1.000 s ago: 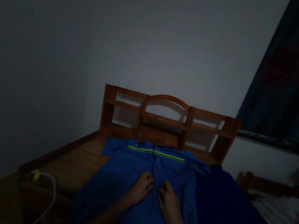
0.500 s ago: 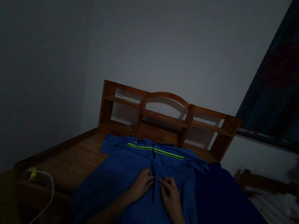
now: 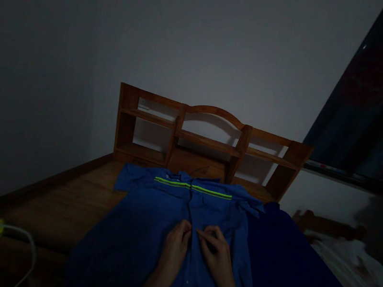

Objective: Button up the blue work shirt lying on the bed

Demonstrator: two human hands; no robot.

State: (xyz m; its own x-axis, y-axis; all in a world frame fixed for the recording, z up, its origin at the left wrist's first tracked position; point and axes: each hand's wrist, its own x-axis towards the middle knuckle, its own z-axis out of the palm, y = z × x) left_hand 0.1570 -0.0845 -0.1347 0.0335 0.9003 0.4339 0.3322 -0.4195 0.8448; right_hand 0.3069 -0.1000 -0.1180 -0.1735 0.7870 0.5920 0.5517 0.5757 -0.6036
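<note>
A blue short-sleeved shirt (image 3: 149, 224) with yellow-green stripes across the chest lies spread out, front up, its collar toward the headboard. Both of my hands are at its front opening, about mid-length. My left hand (image 3: 176, 245) is closed, fingertips curled at the left side of the placket. Opposite it, my right hand (image 3: 215, 254) pinches the right edge of the placket between thumb and fingers. A small pale button shows on the placket below my hands. The dim light hides what exactly sits between my fingertips.
Behind the shirt stands a wooden headboard (image 3: 208, 143) with open shelves. The shirt rests on a wooden bed surface (image 3: 74, 193). Dark blue cloth (image 3: 277, 268) lies at the right. A white cable (image 3: 23, 232) with a yellow tag hangs at the left edge. Patterned bedding (image 3: 356, 271) is farther right.
My left hand has turned more upright at the placket, while my right stays pinching opposite. The dark gap below my hands has closed up and a button shows there. The view has shifted slightly.
</note>
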